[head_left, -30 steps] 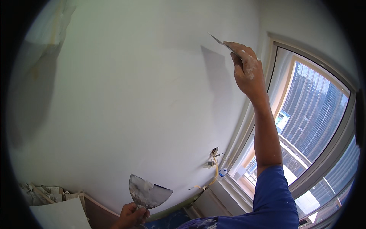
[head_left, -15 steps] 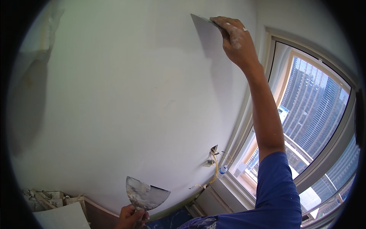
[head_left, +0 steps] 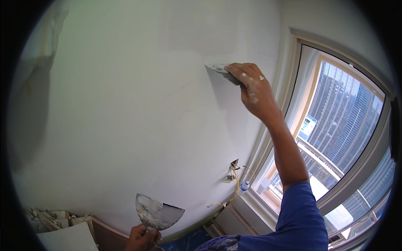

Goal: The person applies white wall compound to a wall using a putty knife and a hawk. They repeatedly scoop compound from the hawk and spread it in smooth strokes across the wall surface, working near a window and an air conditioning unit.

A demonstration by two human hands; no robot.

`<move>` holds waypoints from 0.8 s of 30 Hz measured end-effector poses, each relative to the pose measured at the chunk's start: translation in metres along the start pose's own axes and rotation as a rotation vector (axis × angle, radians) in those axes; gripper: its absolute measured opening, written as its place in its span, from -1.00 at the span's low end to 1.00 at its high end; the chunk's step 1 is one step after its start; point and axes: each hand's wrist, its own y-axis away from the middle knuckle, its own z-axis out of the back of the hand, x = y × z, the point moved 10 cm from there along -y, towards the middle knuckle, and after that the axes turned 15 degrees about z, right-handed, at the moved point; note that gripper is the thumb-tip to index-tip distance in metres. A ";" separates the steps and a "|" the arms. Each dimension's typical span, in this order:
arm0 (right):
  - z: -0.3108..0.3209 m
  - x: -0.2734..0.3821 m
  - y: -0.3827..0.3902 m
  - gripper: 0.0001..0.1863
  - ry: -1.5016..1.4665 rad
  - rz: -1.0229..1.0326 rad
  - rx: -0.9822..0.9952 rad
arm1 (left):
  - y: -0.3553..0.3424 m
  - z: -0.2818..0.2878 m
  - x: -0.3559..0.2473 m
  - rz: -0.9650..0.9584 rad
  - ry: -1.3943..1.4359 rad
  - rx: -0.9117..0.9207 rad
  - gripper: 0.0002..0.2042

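Observation:
My right hand [head_left: 254, 85], flecked with white paste, is closed around a wide putty knife [head_left: 222, 71]. Its blade lies tilted against the white wall [head_left: 125, 104], with whitish paste along its upper face. Low in the view my left hand [head_left: 141, 237] grips a second putty knife [head_left: 157, 212] by its handle, blade up and apart from the wall. Dried and fresh filler smears that blade. A damp, greyer patch [head_left: 197, 33] shows on the wall above the right hand.
Right of the wall stands a large framed window [head_left: 343, 121]. Below it an open socket box [head_left: 235, 163] has loose yellow wires, beside a small bottle [head_left: 245, 186] on the sill. Rubble [head_left: 52, 218] and boards [head_left: 69, 239] lie at lower left; plastic sheeting [head_left: 44, 37] hangs at upper left.
My right hand has drawn its putty knife down the wall, from near the top to lower. The left hand and its putty knife have barely shifted.

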 end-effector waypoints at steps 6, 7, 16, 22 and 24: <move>0.038 -0.040 -0.051 -0.58 0.102 0.077 -0.178 | -0.002 -0.003 -0.003 -0.012 0.051 -0.009 -0.72; 0.041 -0.047 -0.062 -0.59 0.114 0.083 -0.191 | -0.002 -0.003 -0.004 -0.021 0.041 -0.013 -0.72; 0.010 -0.023 -0.051 -0.49 0.157 0.124 -0.128 | 0.003 -0.003 -0.002 -0.021 0.042 -0.040 -0.73; -0.010 0.013 0.004 -0.40 0.106 0.057 -0.006 | -0.001 -0.002 -0.003 -0.030 0.015 -0.019 -0.75; -0.010 0.017 0.012 -0.38 0.070 0.037 0.045 | -0.002 0.000 -0.001 -0.018 0.010 -0.031 -0.75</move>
